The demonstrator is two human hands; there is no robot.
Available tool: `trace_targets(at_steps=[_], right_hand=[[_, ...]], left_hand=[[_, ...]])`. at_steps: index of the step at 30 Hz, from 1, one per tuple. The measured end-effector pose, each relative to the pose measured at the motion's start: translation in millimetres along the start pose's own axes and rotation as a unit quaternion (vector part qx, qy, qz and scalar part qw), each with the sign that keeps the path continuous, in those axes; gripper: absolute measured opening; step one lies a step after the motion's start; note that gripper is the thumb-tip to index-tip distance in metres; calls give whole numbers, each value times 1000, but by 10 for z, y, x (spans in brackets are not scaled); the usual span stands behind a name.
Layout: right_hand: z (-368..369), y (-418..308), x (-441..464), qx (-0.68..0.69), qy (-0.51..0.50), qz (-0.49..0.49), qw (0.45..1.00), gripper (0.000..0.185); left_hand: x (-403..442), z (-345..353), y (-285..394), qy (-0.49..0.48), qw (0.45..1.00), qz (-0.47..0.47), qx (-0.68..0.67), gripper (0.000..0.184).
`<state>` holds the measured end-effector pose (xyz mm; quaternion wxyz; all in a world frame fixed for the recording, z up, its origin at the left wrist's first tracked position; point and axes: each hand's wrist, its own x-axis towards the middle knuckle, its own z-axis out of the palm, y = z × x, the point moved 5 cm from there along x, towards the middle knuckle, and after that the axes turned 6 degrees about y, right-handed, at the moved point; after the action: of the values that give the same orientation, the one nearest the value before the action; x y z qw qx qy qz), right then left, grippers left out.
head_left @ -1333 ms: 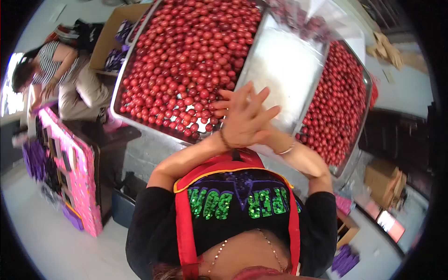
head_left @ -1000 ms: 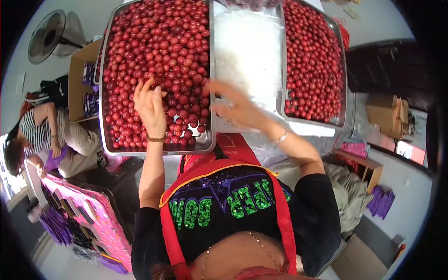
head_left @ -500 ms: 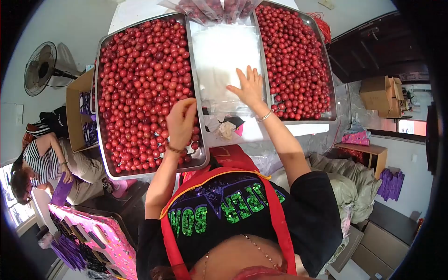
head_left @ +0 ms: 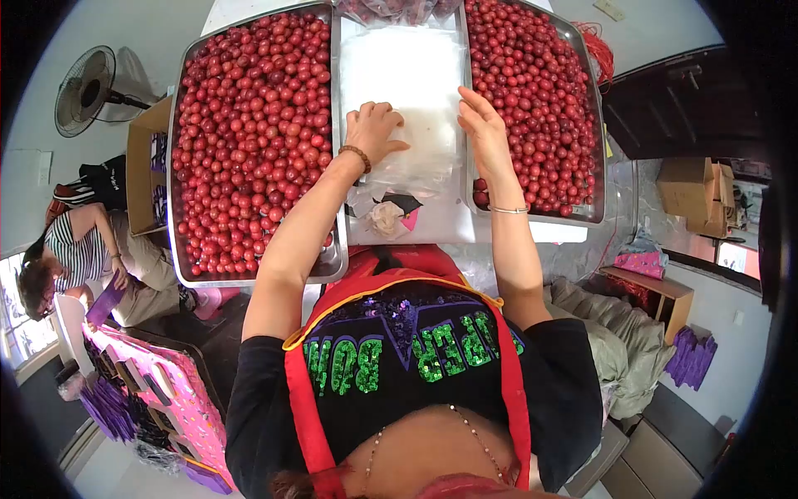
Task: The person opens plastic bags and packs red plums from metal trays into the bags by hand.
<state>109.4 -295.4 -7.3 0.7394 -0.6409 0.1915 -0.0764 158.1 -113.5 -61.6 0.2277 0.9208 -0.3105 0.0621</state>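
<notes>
A stack of clear plastic bags (head_left: 403, 66) lies on the white table between two metal trays. My left hand (head_left: 374, 133) is at the stack's left side, its fingers bent and its thumb apart. Along the right side of the stack is my right hand (head_left: 486, 137), fingers stretched out and palm turned inward. Neither hand visibly grips anything; whether the fingertips touch the plastic I cannot tell. The left tray (head_left: 342, 224) and right tray (head_left: 600, 187) are heaped with small, shiny red balls, either fruit or beads.
Plastic bags of red balls (head_left: 399, 10) stand beyond the stack. Crumpled scraps (head_left: 386, 218) lie near the table's front. A seated person (head_left: 91, 258) handles something purple at left, near a fan (head_left: 86, 90) and an open carton (head_left: 145, 170). Grey sacks (head_left: 623, 349) are at right.
My left hand has moved from over the left tray to the left side of the bag stack. My right hand has shifted from atop the stack to its right edge. The view has tilted slightly.
</notes>
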Motion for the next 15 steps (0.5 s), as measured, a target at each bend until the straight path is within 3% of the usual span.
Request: trace_targets(at_steps=[5, 7, 9, 12, 14, 15], right_hand=[[-208, -72, -166, 35, -32, 19, 999, 35], [-227, -32, -326, 18, -44, 41, 998, 30], [-15, 132, -587, -224, -242, 47, 943, 24], [458, 404, -1118, -271, -439, -48, 855, 23], [590, 698, -1198, -276, -490, -75, 823, 24], [618, 816, -1188, -361, -477, -143, 789, 23]], left_hand=[[66, 85, -105, -36, 997, -40, -53, 29], [112, 80, -142, 7, 998, -35, -43, 23], [147, 73, -204, 34, 998, -39, -34, 20], [166, -185, -201, 122, 989, -66, -59, 24], [237, -398, -159, 133, 983, -93, -90, 23], [258, -484, -154, 142, 974, -122, -126, 23]])
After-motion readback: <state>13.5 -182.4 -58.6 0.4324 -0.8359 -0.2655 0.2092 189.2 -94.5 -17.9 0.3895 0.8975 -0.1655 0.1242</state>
